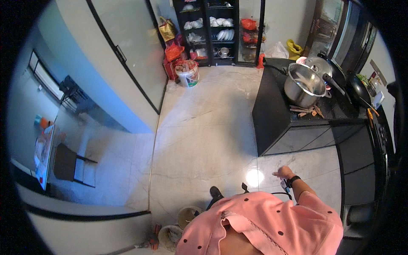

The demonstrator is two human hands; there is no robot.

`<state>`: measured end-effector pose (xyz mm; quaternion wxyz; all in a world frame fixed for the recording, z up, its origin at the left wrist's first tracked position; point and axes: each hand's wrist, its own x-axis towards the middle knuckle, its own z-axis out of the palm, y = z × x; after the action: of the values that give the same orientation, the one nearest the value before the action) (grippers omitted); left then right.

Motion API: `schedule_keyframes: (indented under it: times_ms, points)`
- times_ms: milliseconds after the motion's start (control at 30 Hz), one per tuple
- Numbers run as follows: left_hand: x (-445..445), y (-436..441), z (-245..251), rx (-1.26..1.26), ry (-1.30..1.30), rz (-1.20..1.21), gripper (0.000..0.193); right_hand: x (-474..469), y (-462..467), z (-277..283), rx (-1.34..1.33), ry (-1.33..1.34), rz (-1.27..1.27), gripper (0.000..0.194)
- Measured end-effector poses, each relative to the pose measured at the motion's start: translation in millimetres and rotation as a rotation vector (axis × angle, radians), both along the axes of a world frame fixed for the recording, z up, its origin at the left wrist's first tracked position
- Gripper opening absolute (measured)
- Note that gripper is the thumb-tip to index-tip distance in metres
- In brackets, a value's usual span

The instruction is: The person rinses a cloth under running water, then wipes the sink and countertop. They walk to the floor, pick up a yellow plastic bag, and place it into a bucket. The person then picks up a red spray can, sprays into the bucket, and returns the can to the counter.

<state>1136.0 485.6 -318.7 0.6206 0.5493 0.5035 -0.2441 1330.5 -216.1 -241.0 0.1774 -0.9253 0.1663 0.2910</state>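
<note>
My right hand [284, 173] hangs over the tiled floor in front of the black counter, with a dark band around its wrist. Its fingers look loosely bent and slightly apart, and I see nothing held in them. A small device [284, 185] is at that wrist, and a black cable [282, 193] runs close by. My left hand is out of view. Nearest to my right hand is the counter's lower front [299, 140]. On the countertop stands a large steel pot [301, 91], its mouth uncovered, with pieces of wood or bark [307, 111] at its base.
A steel lid [318, 67] and a black wok [360, 89] sit behind the pot. Ahead are a dish cabinet [205, 35] and a filled white bucket [187, 75]. Two bins [170, 237] stand low left, beside a sliding glass door [127, 47] and a chair [65, 162].
</note>
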Motion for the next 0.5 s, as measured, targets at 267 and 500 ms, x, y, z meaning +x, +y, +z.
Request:
schedule_keyframes:
  times_ms: [267,500]
  points:
    - [247,55,-14,-0.009,-0.075,-0.007,0.019,8,-39,-102,0.114,0.213,-0.243,0.037]
    - [436,42,-10,0.095,-0.283,-0.347,0.022,181,10,-94,0.140,0.132,0.003,0.027]
